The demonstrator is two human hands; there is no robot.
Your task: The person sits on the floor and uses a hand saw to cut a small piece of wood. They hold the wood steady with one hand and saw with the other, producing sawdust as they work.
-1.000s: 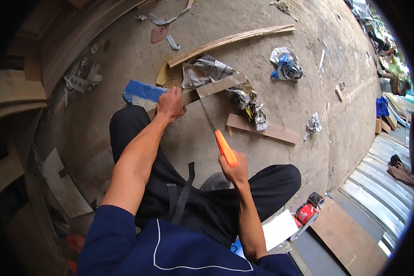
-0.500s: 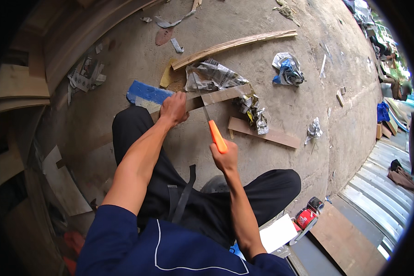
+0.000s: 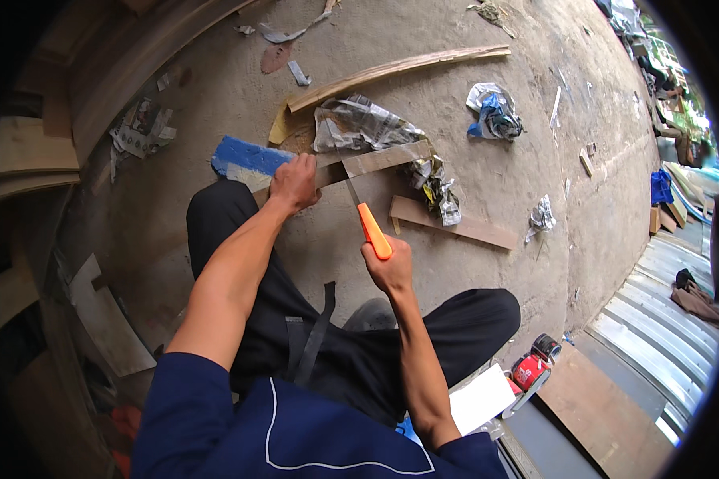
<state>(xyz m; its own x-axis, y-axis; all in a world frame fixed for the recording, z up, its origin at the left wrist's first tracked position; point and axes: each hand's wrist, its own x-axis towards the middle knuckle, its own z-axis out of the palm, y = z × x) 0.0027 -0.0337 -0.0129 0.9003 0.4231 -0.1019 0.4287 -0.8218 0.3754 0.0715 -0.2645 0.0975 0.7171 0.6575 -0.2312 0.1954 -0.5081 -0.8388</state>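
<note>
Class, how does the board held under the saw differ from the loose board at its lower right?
The left hand and the saw touch the held board; neither touches the loose board. In the picture, the held board's right end angles upward, the loose board's downward. Both are brown wooden strips.

Brightly lit corrugated metal sheeting borders the stained, dusty concrete floor at the right.

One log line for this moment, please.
Left hand: holds wooden strip | Right hand: holds orange-handled saw | Blade: across strip | Nearby: blue-topped block beside left hand, crumpled newspaper
</note>
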